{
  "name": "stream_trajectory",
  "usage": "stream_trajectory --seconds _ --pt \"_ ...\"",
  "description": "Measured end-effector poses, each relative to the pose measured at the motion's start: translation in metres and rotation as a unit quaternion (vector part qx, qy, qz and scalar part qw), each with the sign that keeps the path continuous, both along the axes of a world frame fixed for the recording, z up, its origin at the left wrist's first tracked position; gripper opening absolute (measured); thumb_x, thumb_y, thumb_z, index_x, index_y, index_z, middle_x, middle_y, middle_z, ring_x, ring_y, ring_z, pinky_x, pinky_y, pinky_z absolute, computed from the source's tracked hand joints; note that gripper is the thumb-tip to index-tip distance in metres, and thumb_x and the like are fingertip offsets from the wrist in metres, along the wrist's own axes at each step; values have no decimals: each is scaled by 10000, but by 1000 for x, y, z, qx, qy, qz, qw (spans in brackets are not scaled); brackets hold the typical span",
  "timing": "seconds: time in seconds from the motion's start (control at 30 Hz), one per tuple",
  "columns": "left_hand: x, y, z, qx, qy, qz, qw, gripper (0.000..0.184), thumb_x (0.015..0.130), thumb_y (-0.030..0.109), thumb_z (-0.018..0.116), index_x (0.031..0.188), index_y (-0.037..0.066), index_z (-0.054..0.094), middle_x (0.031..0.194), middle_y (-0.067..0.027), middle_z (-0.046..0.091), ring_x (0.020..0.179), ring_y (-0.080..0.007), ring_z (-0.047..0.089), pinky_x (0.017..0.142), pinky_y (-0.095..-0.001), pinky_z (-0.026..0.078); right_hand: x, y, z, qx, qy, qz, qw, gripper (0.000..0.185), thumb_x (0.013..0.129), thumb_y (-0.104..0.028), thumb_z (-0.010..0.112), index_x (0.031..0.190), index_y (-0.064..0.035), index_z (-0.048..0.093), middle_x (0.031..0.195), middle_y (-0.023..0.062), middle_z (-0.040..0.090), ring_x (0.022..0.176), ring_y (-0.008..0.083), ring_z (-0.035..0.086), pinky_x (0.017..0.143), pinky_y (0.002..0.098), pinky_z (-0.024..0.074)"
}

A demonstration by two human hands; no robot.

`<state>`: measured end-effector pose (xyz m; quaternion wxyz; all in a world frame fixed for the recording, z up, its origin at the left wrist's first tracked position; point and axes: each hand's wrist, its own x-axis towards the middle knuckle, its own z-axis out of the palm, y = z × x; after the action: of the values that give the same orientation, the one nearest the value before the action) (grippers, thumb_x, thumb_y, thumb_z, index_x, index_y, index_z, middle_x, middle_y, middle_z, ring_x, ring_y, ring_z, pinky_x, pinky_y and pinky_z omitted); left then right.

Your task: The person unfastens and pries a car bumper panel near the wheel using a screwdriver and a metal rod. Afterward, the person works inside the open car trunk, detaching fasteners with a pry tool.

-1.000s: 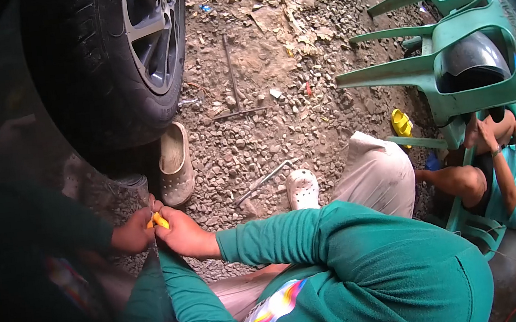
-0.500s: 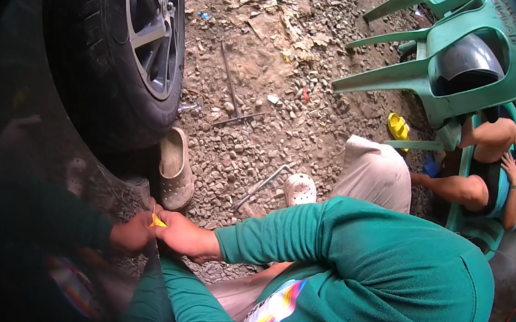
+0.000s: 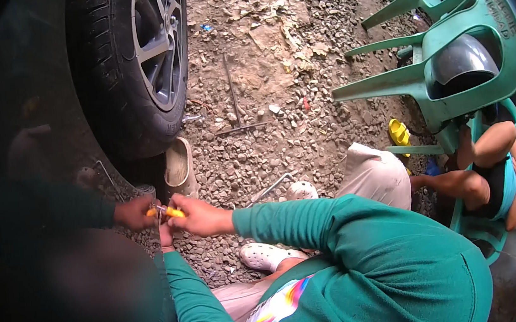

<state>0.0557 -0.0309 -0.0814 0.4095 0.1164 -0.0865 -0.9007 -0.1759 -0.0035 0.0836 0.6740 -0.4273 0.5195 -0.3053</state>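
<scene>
Right hand (image 3: 204, 217), 1 of 2: was closed round one yellow-handled tool (image 3: 175, 212), just below the wheel (image 3: 133, 73); the tip pointed at the dark reflective panel (image 3: 35, 269), probably so it could bear there

Left hand (image 3: 167, 236), 1 of 2: lay lower below the wheel, close under the tip, perhaps to steady; its grip could not be told

Worn clogs (image 3: 266, 257), 2: stood below right of the wheel

Bent bar (image 3: 272, 188), 1, and T-shaped bar (image 3: 239, 128), 1: lay right of the wheel on gravel (image 3: 323, 122), presumably within reach

Loose clog (image 3: 180, 168), 1: sat at the wheel's lower edge

Yellow sandal (image 3: 398, 132), 1: lay well right of the wheel

Green chairs (image 3: 505, 37), 3: stood far right of the wheel; one held a helmet (image 3: 463, 64), seemingly for storage, another a seated person (image 3: 495, 172)
</scene>
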Motion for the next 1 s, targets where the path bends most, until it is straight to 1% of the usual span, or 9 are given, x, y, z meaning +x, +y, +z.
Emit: stream_trajectory --seconds 0.07,0.17,0.27,0.43,0.63,0.7,0.83,0.9,1.0 --pt "12 -2 -20 167 43 78 982 221 1013 235 471 824 127 431 676 28 299 611 -108 290 588 -262 295 -20 -12 -3 -52 16 7 999 325 913 -255 681 1073 -43 494 889 130 628 836 225 617 746 373 494" --pt "-66 -8 103 273 0 184 944 185 1013 164 432 923 46 543 695 18 333 610 -85 288 538 -237 277 -49 -33 -17 -111 18 27 993 271 913 -232 696 1041 -20 585 898 107 655 850 166 615 764 344 499" --pt "-74 -10 99 223 105 144 958 167 991 151 454 945 36 566 713 24 354 611 -85 294 530 -234 273 -76 -52 -5 -98 30 38 994 271 880 -206 735 1061 -18 659 913 89 701 858 128 630 801 304 507" --pt "-84 -14 108 158 118 119 973 115 959 127 499 911 45 564 730 30 375 616 -83 306 523 -235 270 -96 -71 17 -102 69 65 990 291 854 -206 758 1055 -11 679 904 93 712 843 134 647 792 302 513" --pt "-84 -12 105 304 206 156 917 115 941 95 519 829 76 512 741 32 397 616 -82 318 523 -240 271 -100 -77 11 -113 68 74 988 289 855 -202 751 1060 -8 690 914 119 719 857 149 669 800 305 520" --pt "-87 -13 109 220 182 137 948 123 943 92 515 821 78 506 735 27 392 614 -83 321 524 -241 270 -100 -79 11 -118 61 88 987 281 863 -205 739 1063 -12 694 932 119 722 881 157 677 814 303 520" --pt "-85 -13 115 222 170 132 951 120 946 94 514 828 76 510 727 21 392 609 -83 327 524 -240 272 -102 -83 12 -141 86 94 982 270 872 -207 726 1062 -18 699 933 108 726 884 169 681 821 308 521" --pt "-90 -14 130 273 149 153 938 239 924 21 465 705 95 407 650 12 308 573 -93 301 509 -249 248 -101 -84 8 -145 77 101 981 278 875 -220 722 1071 -24 700 937 108 725 889 179 683 826 314 519" --pt "-91 -13 132 269 145 157 939 235 921 29 473 704 98 416 649 18 303 574 -92 299 509 -246 244 -100 -87 4 -139 41 107 984 283 873 -224 724 1072 -25 699 943 116 724 897 181 682 828 316 517"
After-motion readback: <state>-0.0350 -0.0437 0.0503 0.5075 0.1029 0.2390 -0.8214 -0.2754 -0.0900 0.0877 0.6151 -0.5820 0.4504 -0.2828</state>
